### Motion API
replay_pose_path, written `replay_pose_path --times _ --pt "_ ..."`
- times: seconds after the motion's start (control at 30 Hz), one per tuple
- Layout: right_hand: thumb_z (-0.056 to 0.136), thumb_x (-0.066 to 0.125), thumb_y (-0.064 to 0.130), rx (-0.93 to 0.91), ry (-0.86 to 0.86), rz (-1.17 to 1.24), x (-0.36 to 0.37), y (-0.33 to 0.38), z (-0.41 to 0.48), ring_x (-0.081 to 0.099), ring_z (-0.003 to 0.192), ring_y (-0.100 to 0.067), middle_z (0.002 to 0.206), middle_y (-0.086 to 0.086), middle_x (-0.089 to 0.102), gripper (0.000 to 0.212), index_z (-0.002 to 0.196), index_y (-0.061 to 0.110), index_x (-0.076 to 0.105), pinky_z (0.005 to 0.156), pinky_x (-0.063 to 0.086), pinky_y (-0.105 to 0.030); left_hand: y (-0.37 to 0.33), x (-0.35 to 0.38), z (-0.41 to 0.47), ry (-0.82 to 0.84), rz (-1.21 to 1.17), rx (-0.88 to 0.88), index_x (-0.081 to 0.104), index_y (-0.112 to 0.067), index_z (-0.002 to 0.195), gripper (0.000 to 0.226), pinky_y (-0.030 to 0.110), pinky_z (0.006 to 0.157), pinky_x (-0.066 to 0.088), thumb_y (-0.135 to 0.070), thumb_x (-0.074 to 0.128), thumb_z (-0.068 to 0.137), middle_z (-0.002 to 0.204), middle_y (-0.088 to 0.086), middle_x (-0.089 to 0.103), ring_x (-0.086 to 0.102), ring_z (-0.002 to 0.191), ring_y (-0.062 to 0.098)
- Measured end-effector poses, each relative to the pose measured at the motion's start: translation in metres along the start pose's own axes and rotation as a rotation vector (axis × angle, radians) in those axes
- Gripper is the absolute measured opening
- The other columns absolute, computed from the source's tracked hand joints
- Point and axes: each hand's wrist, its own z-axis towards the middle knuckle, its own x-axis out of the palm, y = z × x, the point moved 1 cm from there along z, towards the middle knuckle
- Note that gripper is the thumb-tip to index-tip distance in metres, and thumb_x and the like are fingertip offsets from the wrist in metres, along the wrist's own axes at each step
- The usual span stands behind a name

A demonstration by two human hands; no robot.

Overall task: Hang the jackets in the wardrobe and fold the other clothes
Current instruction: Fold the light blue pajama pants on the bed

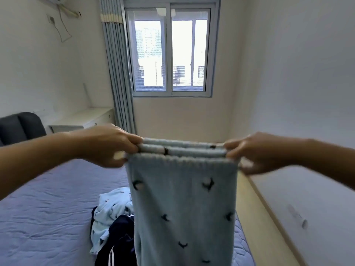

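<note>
White walls (pixel 288 73) close round a small bedroom, with a two-pane window (pixel 171 52) on the far side and a grey-blue curtain (pixel 117 73) drawn back to its left. An air conditioner (pixel 57 0) sits high in the left corner, its cable trailing down the wall. Below it stands a low white cabinet (pixel 84 118), and beside that a dark padded headboard (pixel 19 127). The bed (pixel 48 208) is covered in a lavender quilted sheet and fills the lower left.

The person stands at the foot of the bed with both arms stretched forward. Between the hands hangs a pale blue fleece garment (pixel 182 208), dotted with small black marks. It is raised clear of the bed, and its upper edge is gathered into several folded layers pulled taut. The left hand (pixel 107 144) has its grip clamped on the left end of those layers, fingers curled over the top. The right hand (pixel 257 152) pinches the right end the same way, though its lower fingers are blurred.

Behind the hanging cloth, on the bed, lies a heap: a light blue patterned garment (pixel 111 204), crumpled, and, touching it on the near side, a navy jacket (pixel 117 244) with white stripes. To the right, a white door panel (pixel 303 208) runs along a pale wooden frame.
</note>
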Motion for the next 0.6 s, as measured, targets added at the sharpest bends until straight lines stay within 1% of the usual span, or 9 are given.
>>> replay_pose_path --times 0.07,0.13,0.23,0.33,0.4,0.47,0.5,0.53,0.6 --pt "0.085 0.063 0.024 0.1 -0.147 -0.002 -0.015 -0.03 -0.002 0.053 0.063 0.008 0.102 0.022 0.05 0.031 0.116 0.029 0.062 0.055 0.04 -0.008 0.027 -0.009 -0.004 -0.097 0.004 -0.12 0.054 -0.037 0.082 0.011 -0.003 0.048 0.023 -0.032 0.058 0.074 0.093 -0.019 0.057 0.047 0.053 -0.004" --pt "0.084 0.067 0.024 0.119 -0.273 -0.039 -0.035 -0.046 0.007 0.048 0.055 0.003 0.091 0.016 0.05 0.022 0.106 0.019 0.066 0.053 0.036 -0.006 0.047 -0.029 0.007 -0.188 0.05 -0.18 0.063 -0.027 0.083 0.014 0.001 0.05 0.021 -0.023 0.072 0.073 0.086 -0.01 0.06 0.044 0.053 -0.001" --pt "0.086 0.066 0.024 0.093 -0.291 -0.042 -0.054 -0.048 0.024 0.053 0.062 -0.006 0.085 0.009 0.053 0.01 0.092 0.016 0.065 0.053 0.043 -0.014 0.053 -0.053 0.03 -0.183 0.131 -0.146 0.064 -0.022 0.087 0.015 0.006 0.049 0.024 -0.033 0.062 0.077 0.084 -0.012 0.052 0.047 0.056 0.003" --pt "0.089 0.059 0.033 0.149 -0.307 -0.081 -0.07 -0.06 0.03 0.055 0.067 -0.005 0.092 0.008 0.056 0.021 0.099 0.016 0.066 0.056 0.047 -0.02 0.07 -0.063 0.037 -0.178 0.17 -0.132 0.064 -0.017 0.094 0.021 0.008 0.05 0.026 -0.033 0.068 0.081 0.088 -0.006 0.056 0.047 0.057 0.006" --pt "0.091 0.045 0.044 0.232 -0.43 -0.268 -0.093 -0.078 0.035 0.059 0.072 -0.019 0.097 -0.002 0.062 0.037 0.103 0.015 0.065 0.065 0.052 -0.036 0.094 -0.086 0.044 -0.255 0.247 -0.232 0.063 -0.014 0.098 0.023 0.014 0.048 0.033 -0.032 0.066 0.084 0.091 0.001 0.061 0.048 0.054 0.008" --pt "0.088 0.033 0.046 0.421 -0.591 -0.522 -0.122 -0.091 0.045 0.061 0.088 -0.035 0.11 -0.013 0.063 0.049 0.108 0.013 0.063 0.086 0.043 -0.056 0.109 -0.118 0.056 -0.422 0.371 -0.34 0.062 -0.01 0.102 0.026 0.022 0.049 0.04 -0.032 0.061 0.088 0.093 0.007 0.064 0.051 0.051 0.016" --pt "0.086 0.032 0.046 0.492 -0.626 -0.565 -0.129 -0.094 0.051 0.059 0.096 -0.037 0.118 -0.013 0.061 0.052 0.113 0.013 0.062 0.093 0.038 -0.059 0.11 -0.128 0.063 -0.483 0.397 -0.362 0.063 -0.009 0.102 0.027 0.025 0.053 0.044 -0.031 0.06 0.089 0.093 0.008 0.065 0.053 0.051 0.019" --pt "0.087 0.034 0.046 0.496 -0.591 -0.552 -0.13 -0.091 0.055 0.058 0.099 -0.036 0.12 -0.01 0.06 0.051 0.116 0.015 0.061 0.094 0.038 -0.054 0.109 -0.133 0.069 -0.487 0.384 -0.336 0.065 -0.01 0.102 0.027 0.025 0.057 0.045 -0.033 0.059 0.089 0.092 0.005 0.065 0.054 0.052 0.017" --pt "0.095 0.042 0.047 0.366 -0.357 -0.279 -0.111 -0.082 0.058 0.057 0.086 -0.02 0.103 0.006 0.058 0.039 0.112 0.019 0.063 0.076 0.044 -0.028 0.1 -0.123 0.076 -0.275 0.24 -0.28 0.068 -0.018 0.098 0.024 0.022 0.061 0.045 -0.037 0.058 0.088 0.089 -0.007 0.064 0.054 0.06 0.006"
